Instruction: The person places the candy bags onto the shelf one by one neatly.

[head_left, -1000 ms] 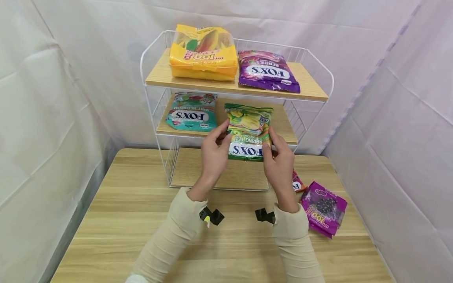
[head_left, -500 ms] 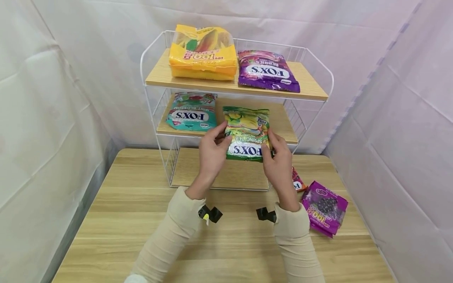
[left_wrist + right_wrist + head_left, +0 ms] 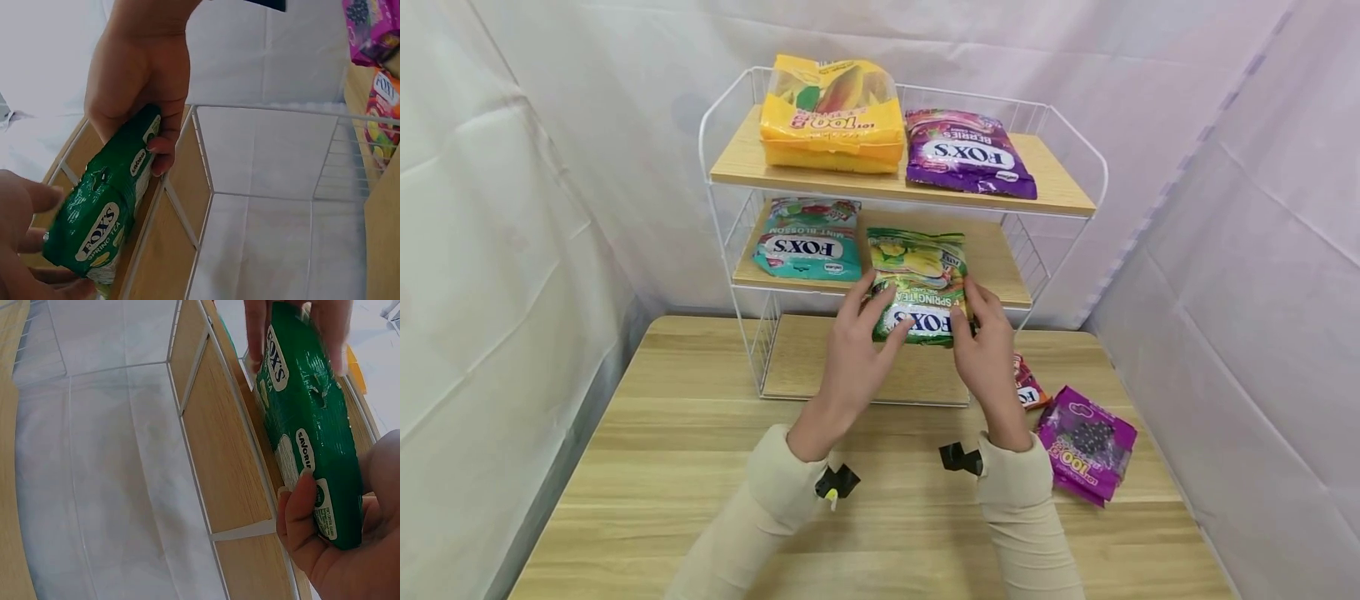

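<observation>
A green bag of Fox's Spring Tea candy [image 3: 917, 254] lies over the middle shelf [image 3: 992, 271], its near end reaching past the front edge. My right hand [image 3: 988, 358] holds its right side, thumb on one face and fingers round the other, as the right wrist view shows. At the left side, my left hand [image 3: 853, 354] has its fingers spread and nearly straight, thumb raised over the printed front. Left of it on the same shelf is a teal Mint Blossom candy bag [image 3: 812, 242]. In the left wrist view, left fingers [image 3: 69, 289] reach beneath the bag's edge.
On the top shelf sit a yellow mango candy bag [image 3: 831, 117] and a purple Berries bag [image 3: 966, 154]. A purple grape candy bag [image 3: 1086, 446] and an orange-red Fox's bag [image 3: 1028, 385] lie on the table right of the white wire rack [image 3: 718, 225].
The green bag has shifted slightly left and nearer to me. My left hand has loosened from its side grip, its fingers spreading and thumb lifting. My right hand keeps its hold.
</observation>
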`<control>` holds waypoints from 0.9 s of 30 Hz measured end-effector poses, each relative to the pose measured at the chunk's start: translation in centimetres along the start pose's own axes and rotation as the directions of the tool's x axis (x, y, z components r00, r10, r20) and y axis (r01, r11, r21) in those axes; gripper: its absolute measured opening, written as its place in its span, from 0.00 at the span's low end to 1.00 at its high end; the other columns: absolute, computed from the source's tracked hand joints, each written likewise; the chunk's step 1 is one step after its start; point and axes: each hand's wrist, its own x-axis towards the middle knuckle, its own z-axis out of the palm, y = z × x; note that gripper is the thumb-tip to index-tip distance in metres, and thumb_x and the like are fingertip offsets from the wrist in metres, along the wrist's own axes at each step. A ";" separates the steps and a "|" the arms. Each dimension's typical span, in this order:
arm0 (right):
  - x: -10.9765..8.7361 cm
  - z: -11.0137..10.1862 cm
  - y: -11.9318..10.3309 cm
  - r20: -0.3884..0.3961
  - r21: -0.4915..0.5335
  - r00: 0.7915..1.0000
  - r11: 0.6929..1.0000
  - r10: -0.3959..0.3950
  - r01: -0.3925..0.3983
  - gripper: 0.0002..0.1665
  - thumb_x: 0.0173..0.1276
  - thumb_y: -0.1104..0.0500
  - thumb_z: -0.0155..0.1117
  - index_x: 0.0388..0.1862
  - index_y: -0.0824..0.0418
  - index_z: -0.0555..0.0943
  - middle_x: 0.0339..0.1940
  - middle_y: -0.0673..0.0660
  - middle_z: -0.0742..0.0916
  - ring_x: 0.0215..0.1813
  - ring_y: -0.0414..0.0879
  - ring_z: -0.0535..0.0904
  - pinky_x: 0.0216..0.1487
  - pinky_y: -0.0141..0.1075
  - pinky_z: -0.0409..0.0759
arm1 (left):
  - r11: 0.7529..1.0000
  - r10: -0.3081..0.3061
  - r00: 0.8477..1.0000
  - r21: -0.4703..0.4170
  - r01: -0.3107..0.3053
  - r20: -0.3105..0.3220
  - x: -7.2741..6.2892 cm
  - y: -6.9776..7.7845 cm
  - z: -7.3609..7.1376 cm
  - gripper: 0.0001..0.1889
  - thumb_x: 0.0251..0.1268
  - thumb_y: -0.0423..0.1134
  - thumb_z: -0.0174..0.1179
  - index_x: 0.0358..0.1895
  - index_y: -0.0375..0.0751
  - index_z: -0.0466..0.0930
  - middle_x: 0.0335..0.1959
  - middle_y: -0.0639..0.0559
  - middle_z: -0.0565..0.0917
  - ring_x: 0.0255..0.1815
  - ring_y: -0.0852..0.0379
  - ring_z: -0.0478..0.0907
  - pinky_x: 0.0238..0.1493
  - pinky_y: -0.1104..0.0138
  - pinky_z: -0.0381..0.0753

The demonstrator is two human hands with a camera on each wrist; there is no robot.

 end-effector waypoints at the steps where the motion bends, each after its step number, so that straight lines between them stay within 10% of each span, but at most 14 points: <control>1: 0.0 0.0 0.0 0.001 0.004 1.000 1.000 0.002 -0.002 0.29 0.74 0.61 0.52 0.71 0.66 0.63 0.68 0.64 0.69 0.64 0.53 0.68 0.58 0.47 0.74 | 0.998 0.050 0.999 0.035 -0.050 0.006 -0.2 0.1 -0.1 0.25 0.63 0.39 0.65 0.59 0.28 0.75 0.66 0.32 0.65 0.66 0.39 0.65 0.61 0.55 0.72; 9: -0.3 -0.5 -0.4 -0.014 0.040 1.000 0.999 0.009 -0.008 0.28 0.74 0.61 0.53 0.70 0.69 0.64 0.68 0.64 0.69 0.67 0.53 0.66 0.63 0.49 0.70 | 0.889 0.323 0.932 0.285 -0.359 0.165 -0.8 0.1 -0.3 0.22 0.58 0.39 0.69 0.55 0.36 0.80 0.64 0.36 0.70 0.70 0.40 0.60 0.70 0.57 0.58; 19: -1.8 -1.0 0.1 -0.006 -0.034 0.992 0.991 -0.130 0.130 0.25 0.73 0.53 0.56 0.65 0.61 0.74 0.68 0.60 0.73 0.68 0.55 0.66 0.63 0.57 0.67 | 0.850 0.379 0.906 0.315 -0.422 0.190 -0.7 -1.2 -0.3 0.19 0.58 0.29 0.66 0.54 0.42 0.82 0.61 0.42 0.76 0.67 0.44 0.65 0.70 0.58 0.58; 23: -2.7 -0.7 0.5 -0.036 -0.125 0.959 0.954 -0.280 0.273 0.24 0.72 0.51 0.57 0.61 0.65 0.77 0.66 0.64 0.73 0.67 0.58 0.66 0.62 0.59 0.66 | 0.859 0.393 0.906 0.291 -0.422 0.156 -0.6 -1.4 -0.5 0.16 0.59 0.30 0.66 0.51 0.42 0.84 0.58 0.42 0.78 0.66 0.45 0.67 0.70 0.59 0.59; 27: -3.3 -0.2 0.7 -0.039 -0.239 0.883 0.862 -0.468 0.447 0.25 0.68 0.53 0.63 0.58 0.68 0.78 0.62 0.66 0.76 0.65 0.61 0.67 0.64 0.55 0.65 | 0.859 0.407 0.905 0.286 -0.425 0.123 -0.5 -1.4 -0.5 0.14 0.60 0.31 0.65 0.49 0.41 0.85 0.55 0.43 0.80 0.64 0.46 0.69 0.69 0.60 0.61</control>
